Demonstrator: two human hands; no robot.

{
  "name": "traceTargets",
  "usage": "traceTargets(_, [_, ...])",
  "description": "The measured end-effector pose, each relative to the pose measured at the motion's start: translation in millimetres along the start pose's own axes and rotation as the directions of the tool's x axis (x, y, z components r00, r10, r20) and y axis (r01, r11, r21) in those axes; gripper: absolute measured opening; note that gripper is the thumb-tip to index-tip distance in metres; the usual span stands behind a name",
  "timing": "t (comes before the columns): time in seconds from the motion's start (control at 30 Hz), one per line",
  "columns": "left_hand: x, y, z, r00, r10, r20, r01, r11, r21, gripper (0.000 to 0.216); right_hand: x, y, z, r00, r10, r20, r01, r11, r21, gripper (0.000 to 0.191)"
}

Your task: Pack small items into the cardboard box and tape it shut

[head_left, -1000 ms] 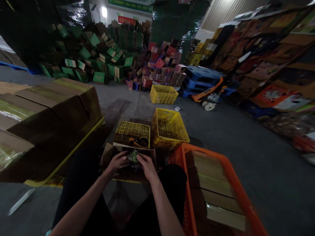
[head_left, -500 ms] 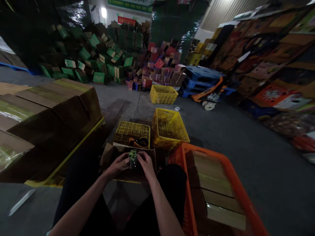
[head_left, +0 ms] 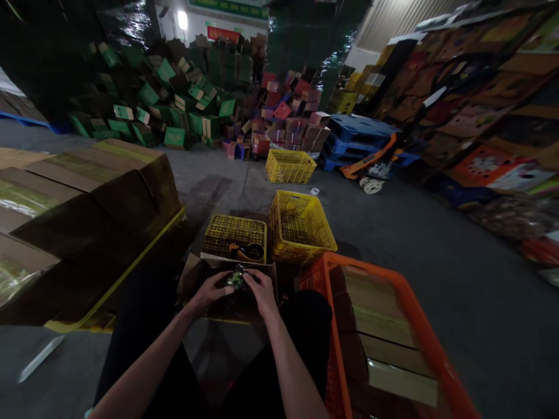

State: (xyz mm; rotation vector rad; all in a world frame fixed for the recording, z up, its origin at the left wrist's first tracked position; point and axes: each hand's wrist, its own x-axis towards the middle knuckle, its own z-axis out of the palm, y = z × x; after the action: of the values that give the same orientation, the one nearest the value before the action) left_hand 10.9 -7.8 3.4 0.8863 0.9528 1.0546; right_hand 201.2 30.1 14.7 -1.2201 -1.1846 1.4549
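Between my two hands is a small green item in shiny clear wrap (head_left: 236,279), too dark to name more exactly. My left hand (head_left: 215,288) grips it from the left, and the fingers of my right hand (head_left: 261,285) pinch its right side. Both hands are over an open cardboard box (head_left: 192,279) in front of my knees; its inside is dark. Just beyond the box, an orange and black tape dispenser (head_left: 247,251) lies on an upturned yellow crate (head_left: 233,228).
An orange crate (head_left: 399,279) holding closed cartons is by my right knee. Taped cartons (head_left: 100,174) stand at left. Two yellow crates (head_left: 305,221) sit ahead, with blue pallets (head_left: 362,131) and an orange pallet jack (head_left: 371,166) behind. Green boxes (head_left: 174,137) are heaped at the back.
The wrapped green item has turned between my hands, and its wrap no longer hangs down as brightly. My hands stay nearly in place over the box.
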Motion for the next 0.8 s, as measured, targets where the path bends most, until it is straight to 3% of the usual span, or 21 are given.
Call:
traceTargets(0.2, [0.1, -1.4, 0.0, 0.996, -0.063, -0.055, 0.062, 0.998, -0.02, 0.077, 0.9, 2.4, -3.4, 0.999, 0.025, -0.03, -0.024, 0.999, 0.034, 0.044])
traceTargets(0.37, [1.8, -2.9, -2.2, 0.99, -0.003, -0.142, 0.013, 0.998, 0.069, 0.067, -3.8, 2.7, 5.7, 0.992, 0.099, 0.079, -0.109, 0.986, 0.128, 0.056])
traceTargets(0.5, [3.0, -9.8, -3.8, 0.989, -0.024, -0.149, 0.037, 0.996, 0.084, 0.067, -4.8, 7.3, 8.5, 0.987, 0.125, 0.106, -0.137, 0.984, 0.112, 0.05])
traceTargets(0.57, [5.4, -15.2, -7.3, 0.983, -0.041, -0.177, 0.051, 0.997, 0.05, 0.068, -1.6, 9.9, 3.4, 0.993, 0.099, 0.061, -0.102, 0.994, 0.048, 0.045])
traceTargets(0.67, [12.5, -22.2, -20.2, 0.961, -0.033, -0.276, 0.037, 0.999, 0.01, 0.066, 7.5, 13.5, -10.1, 0.997, -0.007, -0.073, -0.006, 0.984, -0.178, 0.037])
traceTargets(0.73, [19.4, -23.9, -32.3, 0.94, 0.036, -0.34, 0.019, 0.987, 0.158, 0.057, 14.7, 16.4, -18.0, 0.984, -0.088, -0.154, 0.025, 0.93, -0.367, 0.032])
traceTargets(0.8, [27.1, -23.2, -43.2, 0.94, 0.105, -0.324, 0.025, 0.928, 0.371, 0.045, 21.1, 20.6, -21.1, 0.982, -0.079, -0.169, -0.012, 0.878, -0.478, 0.031])
